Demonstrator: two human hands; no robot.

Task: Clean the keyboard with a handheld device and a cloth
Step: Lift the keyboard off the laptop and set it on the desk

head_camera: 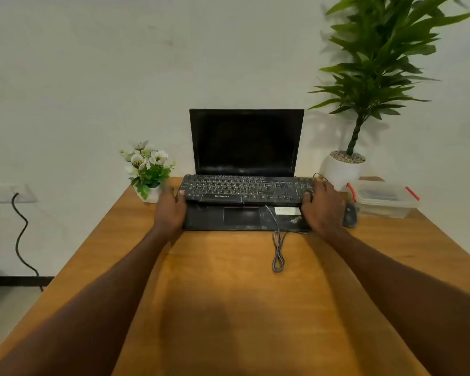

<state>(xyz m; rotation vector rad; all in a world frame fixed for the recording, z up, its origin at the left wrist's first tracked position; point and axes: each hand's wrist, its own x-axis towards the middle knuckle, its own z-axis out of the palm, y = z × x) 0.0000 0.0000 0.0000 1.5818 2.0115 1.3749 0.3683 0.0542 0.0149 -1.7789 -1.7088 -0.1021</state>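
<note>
A black external keyboard (244, 189) lies across the base of an open black laptop (246, 142) at the far middle of the wooden desk. My left hand (171, 210) grips the keyboard's left end, thumb on top of the corner. At the right end, my right hand (322, 204) grips it the same way, fingers wrapped round the edge. The keyboard's grey cable (278, 248) trails over the laptop's palm rest and loops on the desk. No cloth or handheld device shows in the open.
A black mouse (350, 216) sits just right of my right hand. Behind it stands a clear lidded box with red clips (385, 199). A small flower pot (149, 172) is at the keyboard's left, a tall potted plant (345, 169) at the back right. The wooden desk (228, 308) stretches toward me.
</note>
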